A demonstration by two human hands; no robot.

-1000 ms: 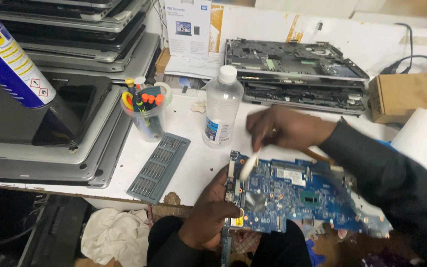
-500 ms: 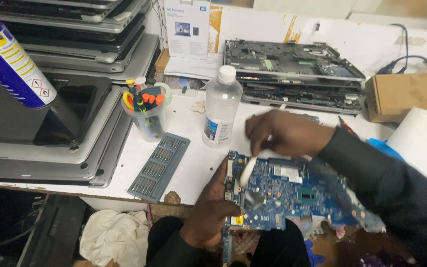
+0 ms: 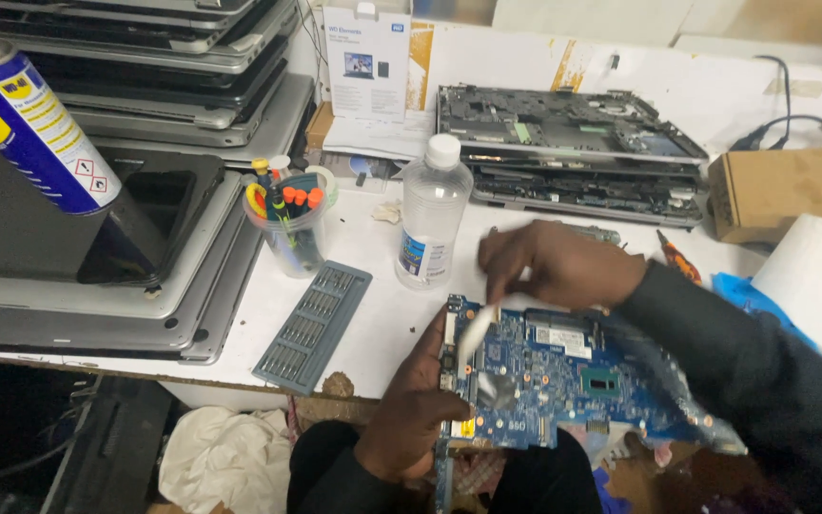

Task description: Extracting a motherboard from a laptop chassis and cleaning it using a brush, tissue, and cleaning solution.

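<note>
The left hand (image 3: pixel 411 409) grips the blue circuit board (image 3: pixel 563 381) at its 9 o'clock edge; the right hand (image 3: pixel 554 262) pinches a white brush (image 3: pixel 476 333) at the board's 11 o'clock.

Left hand (image 3: pixel 416 405) grips blue circuit board (image 3: pixel 563 376); right hand (image 3: pixel 554 262) presses white brush (image 3: pixel 476 333) on it

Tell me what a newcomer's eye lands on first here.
The blue circuit board at bottom centre, gripped at its edge by the left hand while the right hand works a white brush over it. Behind it stands a clear plastic bottle; a blue-and-yellow spray can looms top left.
</note>
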